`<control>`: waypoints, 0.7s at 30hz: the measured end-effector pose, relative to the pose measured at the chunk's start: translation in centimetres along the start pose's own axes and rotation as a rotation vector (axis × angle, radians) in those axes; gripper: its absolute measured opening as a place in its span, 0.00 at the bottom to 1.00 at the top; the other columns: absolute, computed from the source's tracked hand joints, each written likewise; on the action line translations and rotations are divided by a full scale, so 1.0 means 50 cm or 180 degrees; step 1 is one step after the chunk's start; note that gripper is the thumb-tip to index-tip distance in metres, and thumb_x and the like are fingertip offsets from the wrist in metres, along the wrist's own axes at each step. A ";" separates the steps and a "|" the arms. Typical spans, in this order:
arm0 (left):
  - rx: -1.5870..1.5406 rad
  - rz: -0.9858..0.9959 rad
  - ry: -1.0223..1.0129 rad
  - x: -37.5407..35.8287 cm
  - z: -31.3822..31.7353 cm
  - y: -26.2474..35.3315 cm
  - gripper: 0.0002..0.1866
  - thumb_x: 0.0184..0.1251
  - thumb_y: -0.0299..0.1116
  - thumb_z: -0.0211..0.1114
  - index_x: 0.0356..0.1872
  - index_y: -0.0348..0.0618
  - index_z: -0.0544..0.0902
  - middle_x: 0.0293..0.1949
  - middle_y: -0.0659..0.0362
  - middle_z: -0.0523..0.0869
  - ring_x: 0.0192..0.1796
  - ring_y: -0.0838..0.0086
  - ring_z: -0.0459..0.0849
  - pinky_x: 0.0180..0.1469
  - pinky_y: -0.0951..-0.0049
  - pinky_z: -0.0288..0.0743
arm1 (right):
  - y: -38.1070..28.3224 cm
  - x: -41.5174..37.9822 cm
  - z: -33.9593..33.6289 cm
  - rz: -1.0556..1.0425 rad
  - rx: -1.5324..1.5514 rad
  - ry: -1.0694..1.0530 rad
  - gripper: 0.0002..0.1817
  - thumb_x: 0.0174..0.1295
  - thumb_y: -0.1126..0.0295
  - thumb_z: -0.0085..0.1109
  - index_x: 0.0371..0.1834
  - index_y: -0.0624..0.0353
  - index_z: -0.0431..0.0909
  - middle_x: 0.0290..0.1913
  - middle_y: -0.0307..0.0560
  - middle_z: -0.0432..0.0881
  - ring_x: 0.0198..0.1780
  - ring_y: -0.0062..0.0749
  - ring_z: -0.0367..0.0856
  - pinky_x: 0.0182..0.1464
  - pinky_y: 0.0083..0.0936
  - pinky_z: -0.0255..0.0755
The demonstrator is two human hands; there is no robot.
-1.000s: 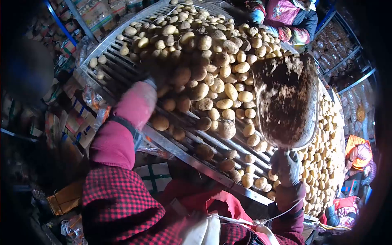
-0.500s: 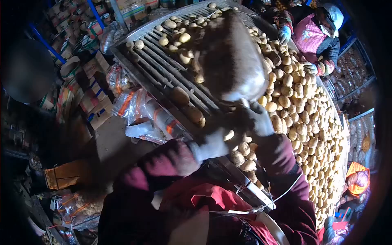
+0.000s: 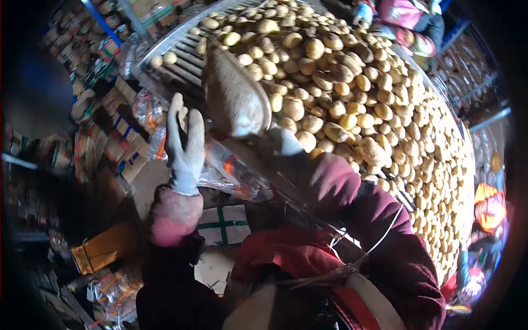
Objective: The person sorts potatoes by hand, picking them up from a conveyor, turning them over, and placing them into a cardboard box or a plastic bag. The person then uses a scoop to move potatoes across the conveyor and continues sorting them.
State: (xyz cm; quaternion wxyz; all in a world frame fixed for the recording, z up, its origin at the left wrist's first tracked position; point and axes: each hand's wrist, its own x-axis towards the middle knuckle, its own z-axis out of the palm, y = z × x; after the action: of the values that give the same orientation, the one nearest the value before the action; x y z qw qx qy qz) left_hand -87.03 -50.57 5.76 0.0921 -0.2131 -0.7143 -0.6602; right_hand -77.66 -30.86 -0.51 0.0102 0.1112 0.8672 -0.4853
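Note:
A dirt-stained tub, grey-white at its lit lower end, stands tipped on its side over the left part of the sorting table. At its near end is my right hand, in a pale glove and closed at the rim; the fingers are partly in shadow. My left hand, gloved too, is held up left of the tub with its fingers apart and nothing in it. Potatoes lie in a thick heap against the tub's right side and across the table.
Bare slats show at the table's far left corner. A co-worker stands at the far side, and another person in an orange head covering is at the right. Plastic bags and cardboard boxes lie to the left.
The tub has swung left, and potatoes now cover slats that were bare. My left hand has come off the tub and moved left, opening. My right hand has moved left with the tub.

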 end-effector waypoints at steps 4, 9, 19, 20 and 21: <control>0.0366 -0.0201 -0.0814 0.060 0.097 -0.147 0.33 0.83 0.50 0.53 0.77 0.34 0.64 0.76 0.44 0.68 0.77 0.61 0.67 0.75 0.64 0.62 | -0.004 -0.136 -0.042 -0.0463 -0.1860 0.0000 0.20 0.66 0.56 0.59 0.38 0.66 0.83 0.28 0.60 0.86 0.33 0.54 0.88 0.35 0.47 0.80; -0.0699 -0.1493 -0.1220 -0.025 0.202 -0.040 0.40 0.81 0.63 0.47 0.78 0.38 0.65 0.75 0.57 0.71 0.73 0.71 0.71 0.76 0.68 0.63 | -0.059 -0.254 -0.124 0.0887 -0.0427 0.0332 0.17 0.67 0.57 0.62 0.48 0.59 0.81 0.36 0.61 0.86 0.40 0.57 0.88 0.40 0.46 0.79; -0.2008 -0.2852 -0.1420 -0.057 0.311 -0.079 0.43 0.73 0.72 0.50 0.75 0.49 0.69 0.68 0.53 0.77 0.68 0.59 0.76 0.73 0.56 0.69 | 0.017 -0.281 -0.134 0.1240 0.3504 0.0145 0.12 0.69 0.67 0.64 0.53 0.54 0.80 0.28 0.36 0.82 0.27 0.22 0.80 0.26 0.23 0.70; -0.2233 -0.3053 -0.1559 -0.061 0.316 -0.091 0.43 0.72 0.72 0.50 0.75 0.49 0.69 0.68 0.53 0.77 0.68 0.59 0.75 0.74 0.56 0.68 | 0.030 -0.294 -0.137 0.1223 0.3555 0.0149 0.12 0.69 0.67 0.64 0.53 0.54 0.80 0.28 0.36 0.82 0.27 0.22 0.80 0.26 0.23 0.70; -0.2187 -0.3072 -0.1560 -0.084 0.328 -0.082 0.43 0.72 0.72 0.50 0.75 0.49 0.69 0.68 0.53 0.77 0.68 0.59 0.75 0.74 0.56 0.68 | 0.041 -0.317 -0.139 0.1107 0.3077 0.0324 0.12 0.69 0.67 0.65 0.53 0.56 0.80 0.29 0.35 0.81 0.27 0.18 0.76 0.27 0.21 0.68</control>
State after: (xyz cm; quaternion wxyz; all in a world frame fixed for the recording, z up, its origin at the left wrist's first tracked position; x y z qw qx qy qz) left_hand -82.57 -35.39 -1.52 -0.4549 -0.0297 -0.4779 -0.7508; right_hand -61.14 -26.84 3.42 -0.0040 0.2693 0.5118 -0.8158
